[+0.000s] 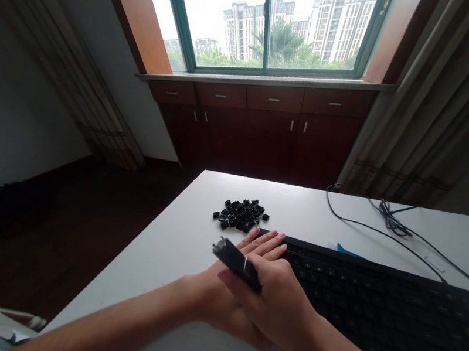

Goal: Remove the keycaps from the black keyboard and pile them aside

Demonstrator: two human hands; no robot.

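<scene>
From the head camera I saw the 2 hands together over the white desk (155, 281), the right hand (279, 304) lying across the left hand (215, 297). The right hand was clamped on a slim black tool (236, 262), though the grip was partly hidden and hard to read. The tool's long axis ran diagonally, with its small metal tip (218, 246) pointing up and left toward the desk edge and its other end tucked into the right hand. It sat just above the back of the left hand, whose fingers (267, 245) were extended up and right, their tips at the near edge of a black keyboard (384, 324). A loose pile of small black keycaps (241, 214) lay just beyond those fingers. Past the keyboard were a black cable (393, 224) and a small blue item (345, 250).
</scene>
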